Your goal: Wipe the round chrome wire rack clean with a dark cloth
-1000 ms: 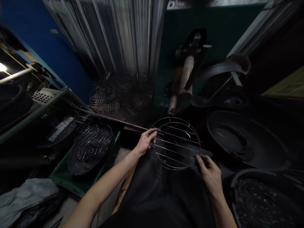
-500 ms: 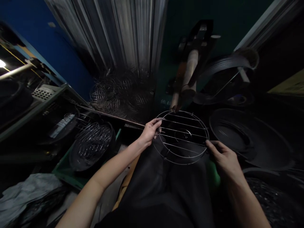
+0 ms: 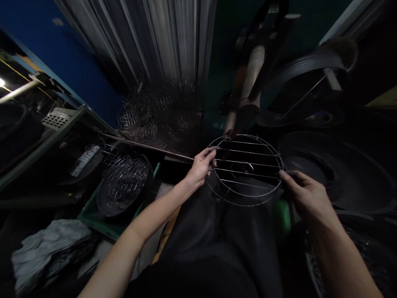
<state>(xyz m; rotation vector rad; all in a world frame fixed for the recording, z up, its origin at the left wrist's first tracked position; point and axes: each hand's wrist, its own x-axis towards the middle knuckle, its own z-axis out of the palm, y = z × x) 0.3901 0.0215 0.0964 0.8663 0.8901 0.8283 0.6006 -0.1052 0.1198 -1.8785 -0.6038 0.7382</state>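
A round wire rack with two rings and several parallel cross wires is held between my hands above my lap. My left hand pinches its left rim, thumb on top. On the opposite side, my right hand has thumb and fingers closed on the right rim. The rack's far edge lies at the tip of a machine's lower electrode arm; whether they touch I cannot tell. Above that tip runs a thick pale cylinder of the machine.
Left of me, a dark basin of wire pieces stands in a green crate. Wire racks are piled beyond the ledge, against corrugated metal. Large dark basins stand at right. A grey cloth lies lower left.
The view has shifted slightly. Both hands and the rack sit a little higher and further right in the picture, with the same grip on the rims.
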